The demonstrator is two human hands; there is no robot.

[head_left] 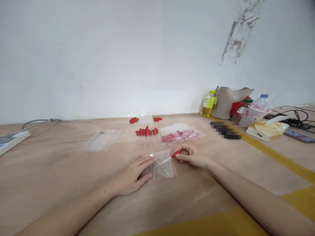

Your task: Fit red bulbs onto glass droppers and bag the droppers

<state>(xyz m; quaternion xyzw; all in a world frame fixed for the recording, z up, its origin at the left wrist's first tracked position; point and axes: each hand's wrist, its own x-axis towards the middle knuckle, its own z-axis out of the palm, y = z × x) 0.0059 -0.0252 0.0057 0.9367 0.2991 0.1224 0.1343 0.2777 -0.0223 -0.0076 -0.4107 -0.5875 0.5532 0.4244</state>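
Note:
My left hand (134, 173) lies flat over the closed end of a clear zip bag (166, 168) with a red line along its mouth. Between the fingertips of my right hand (190, 156) is the red bulb of a dropper (176, 153). Its thin clear tube points left into the bag's mouth. Just behind the bag, several red-bulbed droppers (147, 132) lie side by side, tubes toward me. To their right, filled bags of droppers (180, 133) overlap in a pile. Flat clear bags (100, 140) lie at the left.
Loose red bulbs (134, 120) lie near the wall. At the left edge is a power strip (14, 141). Along the right stand a yellow-green bottle (208, 104), a grey bag (225, 101), a plastic cup (253, 116), a tissue pack (267, 129), a phone (299, 135) and dark cables (297, 121).

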